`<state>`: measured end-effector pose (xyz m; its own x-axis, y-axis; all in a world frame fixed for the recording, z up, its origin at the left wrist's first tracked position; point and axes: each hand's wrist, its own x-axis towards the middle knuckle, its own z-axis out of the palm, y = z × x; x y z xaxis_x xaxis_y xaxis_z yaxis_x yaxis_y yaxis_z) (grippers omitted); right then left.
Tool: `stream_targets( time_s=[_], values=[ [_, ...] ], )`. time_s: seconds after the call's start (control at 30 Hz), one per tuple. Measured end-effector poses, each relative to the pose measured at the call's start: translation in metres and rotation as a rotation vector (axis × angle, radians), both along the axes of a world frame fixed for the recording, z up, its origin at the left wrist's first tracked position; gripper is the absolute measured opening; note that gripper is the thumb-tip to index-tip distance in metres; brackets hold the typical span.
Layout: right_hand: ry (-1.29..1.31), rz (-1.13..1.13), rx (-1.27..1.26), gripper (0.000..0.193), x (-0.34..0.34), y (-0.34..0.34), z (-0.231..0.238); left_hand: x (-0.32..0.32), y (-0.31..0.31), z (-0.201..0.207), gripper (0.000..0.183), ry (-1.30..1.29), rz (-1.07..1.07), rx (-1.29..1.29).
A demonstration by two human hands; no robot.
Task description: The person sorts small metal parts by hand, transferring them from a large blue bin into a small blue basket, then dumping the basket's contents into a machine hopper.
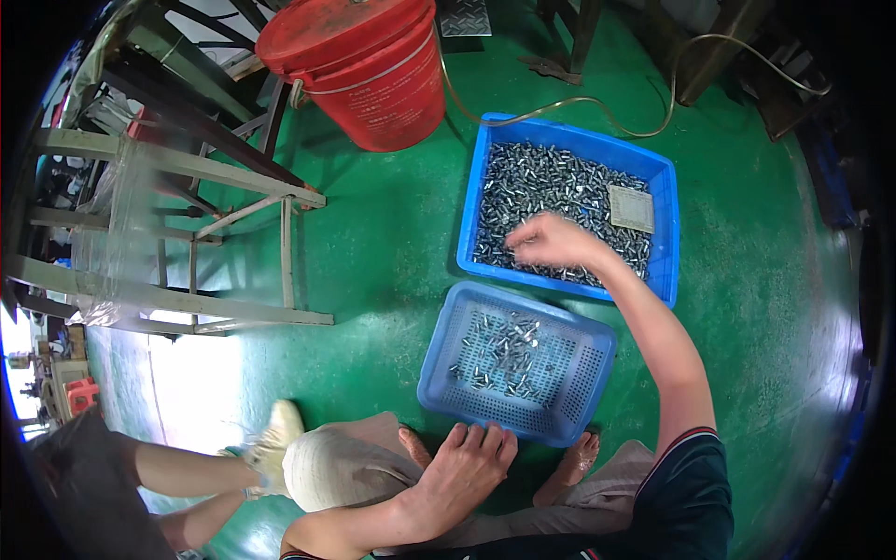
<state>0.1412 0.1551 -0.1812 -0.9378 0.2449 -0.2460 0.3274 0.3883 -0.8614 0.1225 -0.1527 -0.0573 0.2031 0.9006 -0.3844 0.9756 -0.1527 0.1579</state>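
Note:
A perforated blue plastic basket [439,373] stands on the floor in front of me, with a loose scatter of small shiny metal cylindrical pieces [511,350] on its bottom. My left hand [457,478] has its fingers curled over the near rim of this basket. Beyond it, a deeper solid blue bin [665,252] holds a thick layer of the same kind of metal pieces [532,182]. Over the near part of that layer is my right hand [558,241], its fingers pointing left and blurred by motion. Whether they hold any pieces cannot be made out.
A pale rectangular card [631,208] lies on the pieces at the bin's right. A lidded red bucket [392,98] stands at the far left, near a frame [252,201]. A thin hose [607,114] runs behind the bin. Another person's legs [191,467] are at the lower left.

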Motion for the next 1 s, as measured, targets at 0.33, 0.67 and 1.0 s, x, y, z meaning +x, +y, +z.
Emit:
stream_targets(
  time_s=[0.33, 0.67, 1.0],
  values=[
    [-0.58, -0.248, 0.743, 0.094, -0.094, 0.054, -0.077, -0.01, 0.017, -0.016, 0.052, -0.092, 0.075, 0.047],
    [-0.619, -0.003, 0.58, 0.059, -0.06, 0.001, -0.089, -0.008, -0.018, -0.006, 0.043, -0.092, 0.079, 0.073],
    [-0.443, -0.078, -0.553, 0.03, -0.014, 0.018, -0.028, -0.014, -0.006, -0.006, 0.031, -0.092, 0.027, 0.126]
  ],
)
